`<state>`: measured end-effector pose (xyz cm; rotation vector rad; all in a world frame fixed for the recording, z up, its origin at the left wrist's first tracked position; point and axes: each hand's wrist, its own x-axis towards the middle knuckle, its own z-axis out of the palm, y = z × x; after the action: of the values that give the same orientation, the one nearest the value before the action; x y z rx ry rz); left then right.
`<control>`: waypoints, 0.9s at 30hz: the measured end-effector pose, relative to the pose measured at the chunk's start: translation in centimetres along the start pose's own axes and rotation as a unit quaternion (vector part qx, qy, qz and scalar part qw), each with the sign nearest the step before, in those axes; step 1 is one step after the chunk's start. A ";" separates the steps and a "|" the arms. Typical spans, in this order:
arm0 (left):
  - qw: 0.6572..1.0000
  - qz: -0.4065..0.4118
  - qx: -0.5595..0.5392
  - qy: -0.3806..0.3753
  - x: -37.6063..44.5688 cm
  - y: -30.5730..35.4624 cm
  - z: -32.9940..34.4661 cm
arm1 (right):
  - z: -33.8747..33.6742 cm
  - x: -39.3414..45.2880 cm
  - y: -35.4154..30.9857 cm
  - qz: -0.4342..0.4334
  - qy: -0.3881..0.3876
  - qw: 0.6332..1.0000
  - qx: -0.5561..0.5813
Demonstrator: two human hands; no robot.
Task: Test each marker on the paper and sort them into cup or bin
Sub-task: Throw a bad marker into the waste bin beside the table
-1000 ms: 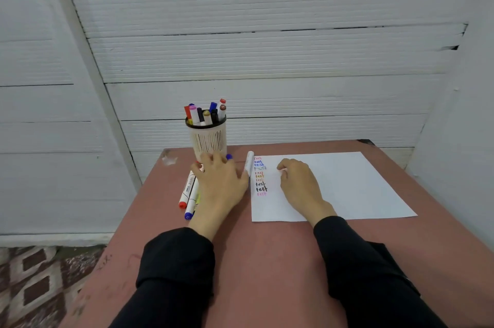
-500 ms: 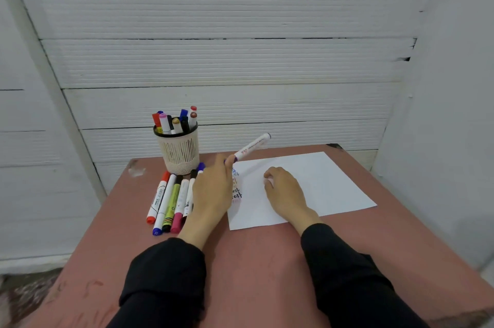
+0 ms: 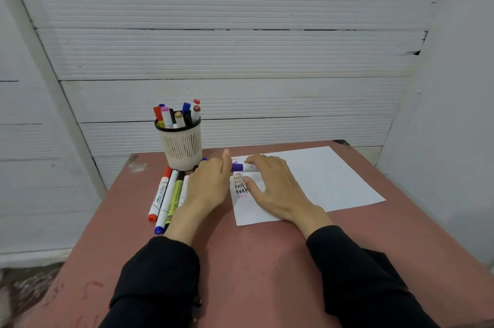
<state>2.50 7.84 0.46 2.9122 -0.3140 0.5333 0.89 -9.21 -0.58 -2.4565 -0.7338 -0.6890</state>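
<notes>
A white marker with a purple cap (image 3: 242, 167) lies level between my two hands, over the left edge of the white paper (image 3: 320, 180). My left hand (image 3: 211, 183) grips the purple cap end. My right hand (image 3: 270, 183) holds the white barrel, thumb resting on the paper beside several coloured "test" words (image 3: 240, 186). A white mesh cup (image 3: 181, 148) with several markers stands behind my left hand. Several loose markers (image 3: 165, 196) lie in a row on the table, left of my left hand. No bin is in view.
The reddish table (image 3: 254, 261) stands against a white panelled wall. Its left edge drops to a patterned floor (image 3: 24, 287). A white wall closes the right side.
The marker my left hand held up, pointing to the right, has come down level over the paper. My right hand has left the paper and taken hold of its barrel.
</notes>
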 end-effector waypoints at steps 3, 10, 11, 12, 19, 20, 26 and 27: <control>1.000 0.026 -0.003 0.003 -0.1 -0.3 0.1 | -0.3 0.0 -0.3 0.014 -0.027 1.000 0.000; 0.996 0.078 0.041 0.029 -0.6 -0.2 -0.6 | -0.8 0.3 -0.9 0.068 -0.087 0.994 -0.010; 0.995 0.081 0.058 0.028 -0.6 -0.3 -0.7 | -0.8 0.3 -1.0 0.078 -0.100 0.992 0.013; 0.993 0.079 0.080 0.032 -0.6 -0.4 -0.7 | -0.9 0.3 -1.1 0.087 -0.112 0.989 0.035; 0.989 0.058 0.121 0.057 -1.0 0.4 -1.5 | -1.4 0.5 -1.3 0.083 -0.159 0.980 0.082; 0.987 0.057 0.138 0.066 -1.0 0.3 -1.4 | -1.4 0.6 -1.3 0.085 -0.159 0.980 0.086; 0.983 0.080 0.138 0.095 -0.6 0.6 -1.4 | -1.8 0.6 -1.1 0.126 -0.167 0.965 0.159; 0.986 0.088 0.112 0.091 -0.6 0.9 -1.7 | -2.0 0.5 -1.1 0.139 -0.159 0.962 0.175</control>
<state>1.20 7.45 1.89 3.0344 -0.5215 0.9103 -0.02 -9.32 1.56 -2.2946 -0.5489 -0.0481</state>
